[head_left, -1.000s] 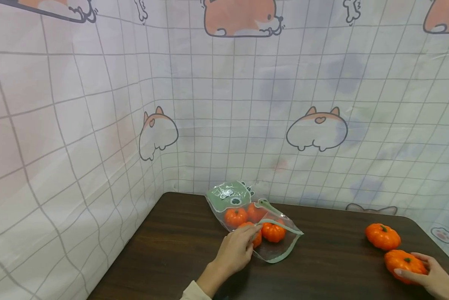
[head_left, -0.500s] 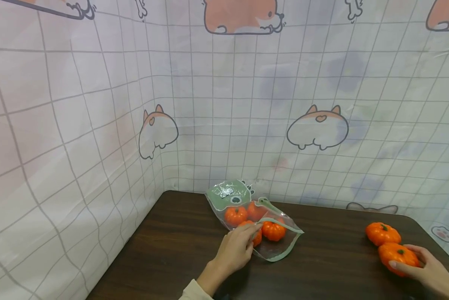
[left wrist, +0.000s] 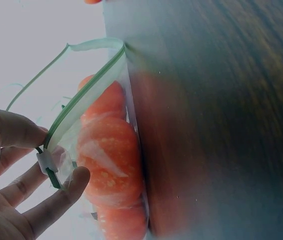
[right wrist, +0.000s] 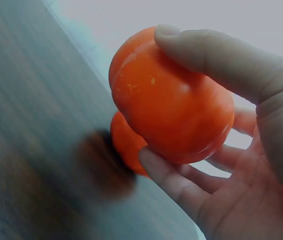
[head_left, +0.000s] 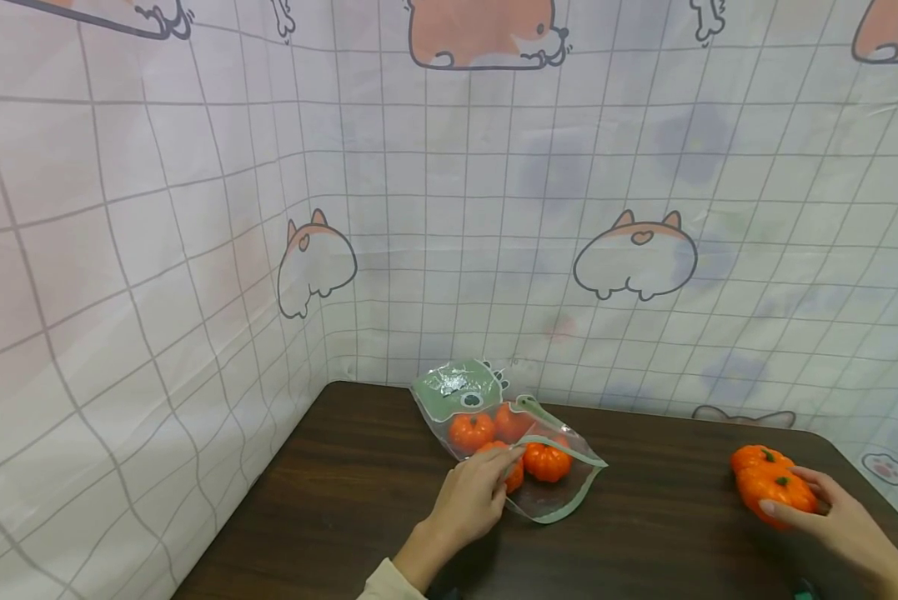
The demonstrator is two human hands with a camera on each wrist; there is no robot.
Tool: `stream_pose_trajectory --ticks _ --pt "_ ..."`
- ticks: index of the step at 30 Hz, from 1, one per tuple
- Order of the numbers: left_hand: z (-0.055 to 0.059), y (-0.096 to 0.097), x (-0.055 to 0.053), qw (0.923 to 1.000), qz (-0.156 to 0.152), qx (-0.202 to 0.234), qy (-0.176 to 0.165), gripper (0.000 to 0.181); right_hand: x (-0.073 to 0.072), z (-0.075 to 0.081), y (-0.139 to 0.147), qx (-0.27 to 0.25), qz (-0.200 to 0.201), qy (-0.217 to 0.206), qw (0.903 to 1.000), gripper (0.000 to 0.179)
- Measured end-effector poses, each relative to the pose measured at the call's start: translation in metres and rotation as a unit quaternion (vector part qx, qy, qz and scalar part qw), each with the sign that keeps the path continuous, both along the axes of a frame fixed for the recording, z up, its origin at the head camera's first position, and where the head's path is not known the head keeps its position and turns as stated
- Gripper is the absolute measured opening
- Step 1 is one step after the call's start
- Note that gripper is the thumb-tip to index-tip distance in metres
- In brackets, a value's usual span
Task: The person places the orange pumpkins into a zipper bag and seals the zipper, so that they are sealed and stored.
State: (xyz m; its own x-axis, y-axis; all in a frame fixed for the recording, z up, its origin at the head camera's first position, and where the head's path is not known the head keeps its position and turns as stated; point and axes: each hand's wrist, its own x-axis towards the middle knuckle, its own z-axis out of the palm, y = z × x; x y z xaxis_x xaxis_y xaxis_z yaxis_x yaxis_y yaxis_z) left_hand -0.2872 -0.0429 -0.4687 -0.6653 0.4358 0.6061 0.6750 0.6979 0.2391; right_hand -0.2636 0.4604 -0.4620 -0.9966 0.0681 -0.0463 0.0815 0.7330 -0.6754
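Observation:
My right hand (head_left: 839, 517) grips an orange toy pumpkin (head_left: 775, 492), its thumb and fingers around the sides; in the right wrist view the pumpkin (right wrist: 174, 100) is lifted off the table. Just behind it sits a second pumpkin (head_left: 752, 457), partly hidden. At the table's middle lies a clear zip bag (head_left: 454, 392) with a green animal print and several pumpkins (head_left: 472, 432) inside. My left hand (head_left: 467, 500) pinches the bag's green-edged mouth by its slider (left wrist: 46, 162), and the mouth (left wrist: 89, 85) gapes apart in the left wrist view.
Everything rests on a dark wood-grain table (head_left: 644, 533). A cloth with a grid and dog drawings (head_left: 494, 250) hangs along the back and left sides. A small dark green thing (head_left: 804, 592) shows at the bottom edge, too cut off to tell.
The right hand has raised its pumpkin and carried it leftward and away from me, so it now overlaps the one behind. The left hand has stayed at the bag.

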Motion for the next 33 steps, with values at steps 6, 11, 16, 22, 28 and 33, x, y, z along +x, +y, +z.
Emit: stream_pose_trajectory --ticks 6,11,16,22,28,33 --pt "0.001 0.000 0.000 1.0000 0.001 0.001 -0.008 0.056 -0.002 0.007 -0.011 -0.024 0.016 0.036 0.9989 0.089" --pt "0.002 0.001 0.000 0.9999 0.000 -0.001 -0.011 0.056 -0.001 0.013 -0.022 -0.036 0.022 0.049 0.9979 0.087" --pt "0.002 0.000 0.000 0.9999 0.004 -0.004 -0.015 0.058 -0.002 0.020 -0.030 -0.027 0.027 0.050 0.9980 0.086" --pt "0.001 0.000 0.000 0.9999 0.004 -0.005 -0.012 0.058 -0.003 0.027 -0.039 0.000 0.048 0.063 0.9968 0.080" --pt "0.001 0.000 0.000 1.0000 -0.004 0.000 -0.006 0.056 -0.007 0.030 -0.055 -0.010 0.071 0.080 0.9942 0.076" --pt "0.003 0.000 0.001 0.9999 -0.002 -0.003 -0.013 0.058 -0.006 0.035 -0.070 -0.028 0.089 0.083 0.9922 0.075"
